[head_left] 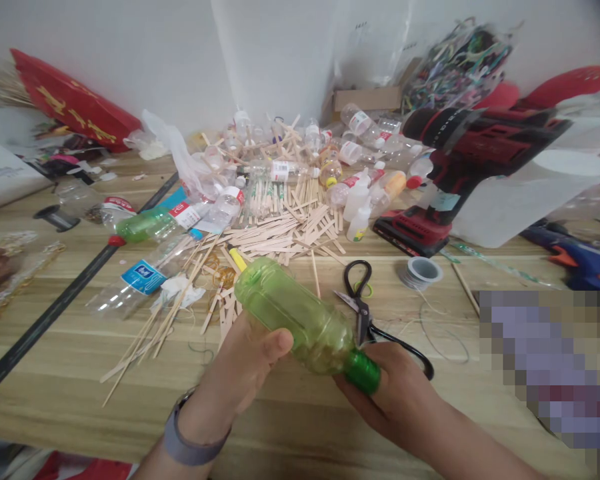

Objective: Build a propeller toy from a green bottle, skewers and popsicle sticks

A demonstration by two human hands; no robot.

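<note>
Green bottle [295, 317], 1: I see it in both hands above the near side of the worktop [290, 433], tilted, cap toward the right. Left hand [253, 357]: grasping the body near the base, thumb along the side. Right hand [395, 380]: fingers around the cap end. Yellow tool [238, 259], 1, dark-tipped: projecting past the base; I cannot tell what grips it. Scissors [363, 313], 1 pair, blades parted: just beyond the right hand. Spool [423, 270], 1, grey: near the scissors. Drill [470, 143], 1: upright behind the spool. Sticks [280, 230], many: heaped beyond the bottle.
</note>
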